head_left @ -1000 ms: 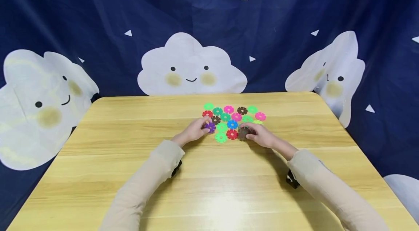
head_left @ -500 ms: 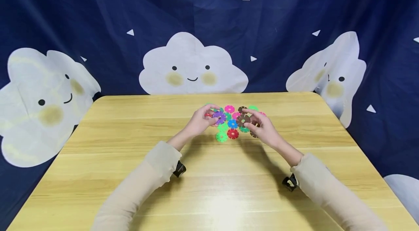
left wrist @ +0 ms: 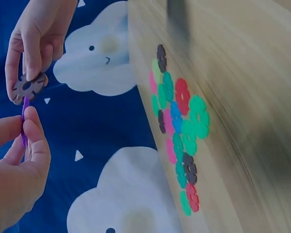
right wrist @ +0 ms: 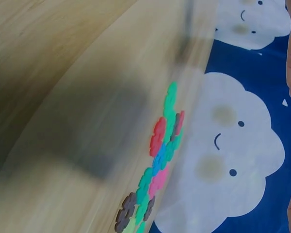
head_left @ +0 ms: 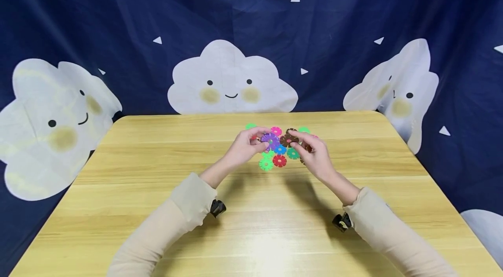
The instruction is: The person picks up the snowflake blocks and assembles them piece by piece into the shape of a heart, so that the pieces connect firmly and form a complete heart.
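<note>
My left hand (head_left: 245, 149) pinches a purple snowflake disc (head_left: 270, 142) between thumb and fingers, above the table. Opposite it, my right hand (head_left: 317, 155) pinches a dark brown snowflake disc (head_left: 289, 140). In the left wrist view the purple disc (left wrist: 24, 138) stands edge-on and its rim meets the slotted rim of the brown disc (left wrist: 29, 89). Whether their slots interlock I cannot tell. In the right wrist view only parts of both hands show at the right edge, and the held discs are out of frame.
Several loose snowflake discs lie under the hands, among them a red disc (head_left: 279, 161), a bright green disc (head_left: 266, 164) and a blue disc (head_left: 280, 149). The wooden table (head_left: 251, 207) reaches back to a dark blue cloud-patterned curtain (head_left: 251, 6).
Both hands have lifted a disc from the tabletop cluster, purple on the left and brown on the right. They have come together, bringing the two discs edge to edge.
</note>
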Available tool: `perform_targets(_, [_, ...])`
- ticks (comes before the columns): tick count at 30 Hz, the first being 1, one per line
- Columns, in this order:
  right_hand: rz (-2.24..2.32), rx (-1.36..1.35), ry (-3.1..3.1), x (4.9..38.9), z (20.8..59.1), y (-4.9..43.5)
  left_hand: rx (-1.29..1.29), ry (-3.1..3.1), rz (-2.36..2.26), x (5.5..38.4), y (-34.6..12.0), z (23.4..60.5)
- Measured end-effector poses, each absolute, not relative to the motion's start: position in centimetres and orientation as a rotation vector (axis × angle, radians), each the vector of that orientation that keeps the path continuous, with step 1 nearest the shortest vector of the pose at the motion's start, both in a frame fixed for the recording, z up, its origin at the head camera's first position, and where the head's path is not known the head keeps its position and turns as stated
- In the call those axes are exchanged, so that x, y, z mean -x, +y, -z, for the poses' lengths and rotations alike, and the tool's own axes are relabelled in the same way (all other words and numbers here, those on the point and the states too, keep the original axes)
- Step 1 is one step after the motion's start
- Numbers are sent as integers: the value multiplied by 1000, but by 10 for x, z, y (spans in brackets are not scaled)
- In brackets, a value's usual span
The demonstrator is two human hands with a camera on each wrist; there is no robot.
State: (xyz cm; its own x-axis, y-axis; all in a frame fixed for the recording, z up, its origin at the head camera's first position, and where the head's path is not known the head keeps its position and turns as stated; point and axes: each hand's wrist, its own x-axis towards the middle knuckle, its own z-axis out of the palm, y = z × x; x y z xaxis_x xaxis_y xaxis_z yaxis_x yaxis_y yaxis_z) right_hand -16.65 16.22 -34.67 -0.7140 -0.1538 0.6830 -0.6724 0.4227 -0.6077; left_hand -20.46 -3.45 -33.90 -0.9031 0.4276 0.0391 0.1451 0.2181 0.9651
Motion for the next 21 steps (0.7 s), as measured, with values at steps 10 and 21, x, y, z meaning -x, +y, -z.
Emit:
perform_targets(10, [-1249,-840,-2018,180,367,169,-532,2143,-1845,198,-33,333])
perform_targets(21, [-1243,-1022,-1827,179,365,163,-298,1979,-1985,191,-29,325])
